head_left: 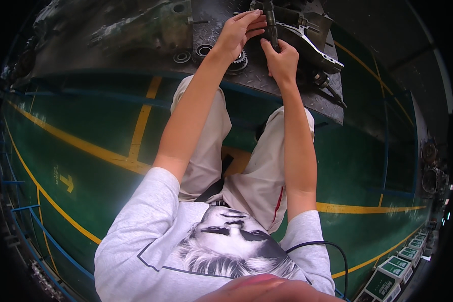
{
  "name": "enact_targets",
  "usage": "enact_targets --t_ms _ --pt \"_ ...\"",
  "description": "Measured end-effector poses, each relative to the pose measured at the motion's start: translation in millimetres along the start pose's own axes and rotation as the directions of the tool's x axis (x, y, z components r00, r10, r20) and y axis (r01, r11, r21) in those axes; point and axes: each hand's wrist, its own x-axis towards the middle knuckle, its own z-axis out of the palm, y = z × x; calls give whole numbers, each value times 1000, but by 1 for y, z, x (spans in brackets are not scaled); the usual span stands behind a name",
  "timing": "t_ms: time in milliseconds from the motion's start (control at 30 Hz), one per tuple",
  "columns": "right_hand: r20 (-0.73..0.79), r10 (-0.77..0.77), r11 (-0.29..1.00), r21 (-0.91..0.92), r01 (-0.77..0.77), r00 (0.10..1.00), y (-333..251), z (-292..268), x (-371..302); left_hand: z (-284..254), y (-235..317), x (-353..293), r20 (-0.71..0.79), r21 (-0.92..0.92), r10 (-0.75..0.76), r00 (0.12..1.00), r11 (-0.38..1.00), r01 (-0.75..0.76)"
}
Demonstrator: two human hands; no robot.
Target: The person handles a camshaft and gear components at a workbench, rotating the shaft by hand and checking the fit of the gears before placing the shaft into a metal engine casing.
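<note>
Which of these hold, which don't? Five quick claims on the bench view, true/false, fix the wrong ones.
1. The right hand grips the shaft. True.
2. The gear lies right of the shaft. False: the gear lies left of it.
3. Two bearings lie left of the gear. True.
4. The left hand rests on the person's knee. False: the left hand is up beside the shaft.
5. The floor is green with yellow lines. True.

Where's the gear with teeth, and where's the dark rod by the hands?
Toothed gear point(240, 62): head view, on its upper face.
Dark rod point(271, 26): head view, about midway along its visible length.
</note>
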Motion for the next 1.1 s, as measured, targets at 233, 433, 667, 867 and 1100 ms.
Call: enact_targets --t_ms 233,433,667,867,1100 --pt "-17 -142 975 -175 137 990 -10 -2 -5 -8 3 1 -90 36 33 995 999 -30" --pt "215 85 996 -48 -76 973 -3 -5 1 -7 0 2 -45 31 149 988 989 -148" --pt "454 319 911 94 -401 832 -2 -1 1 -14 3 7 15 26 256 967 966 -256" --pt "70 82 993 73 -87 994 4 15 -2 9 12 2 120 0 221 968 975 -223" --pt "80 107 869 477 -132 991 -7 14 -6 7 15 -4 113 124 169 979 975 -182"
